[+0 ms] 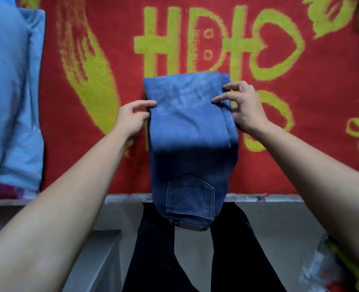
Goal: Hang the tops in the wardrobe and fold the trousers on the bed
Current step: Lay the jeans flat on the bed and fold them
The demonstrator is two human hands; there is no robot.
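While the fingers point(145, 103) of the left hand point(132, 118) and right hand point(247, 109) pinch the folded jeans point(191, 131) by the sides, the waist overhanging the bed point(290, 169) could drag the fold open.

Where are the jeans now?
Centre of the head view: the jeans lie on the red blanket, pocket end overhanging its near edge, gripped between left hand and right hand.

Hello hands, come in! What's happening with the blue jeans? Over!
Left grip and right grip pinch the jeans at opposite edges. Jeans folded on red blanket, pocket end hanging past its edge. Nothing blocking.
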